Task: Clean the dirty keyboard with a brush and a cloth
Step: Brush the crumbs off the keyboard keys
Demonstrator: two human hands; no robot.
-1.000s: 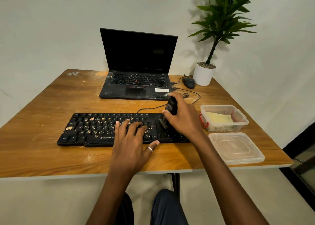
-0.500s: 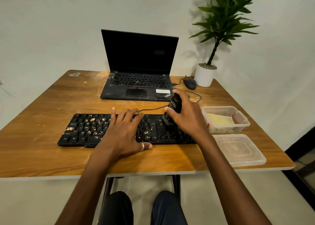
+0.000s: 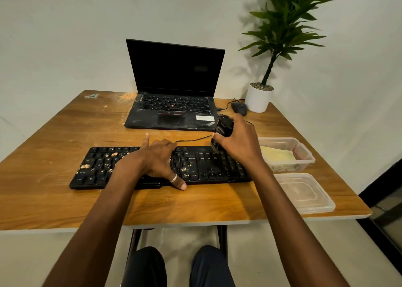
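Left hand (image 3: 156,160) slid farther, clasping keyboard (image 3: 208,167); right hand (image 3: 239,143) half-hides brush (image 3: 224,126).

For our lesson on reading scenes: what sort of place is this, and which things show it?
Probably a desk in a home or small office: an open laptop with a wired mouse on a wooden table, a separate keyboard in front, and a potted plant against a plain wall.
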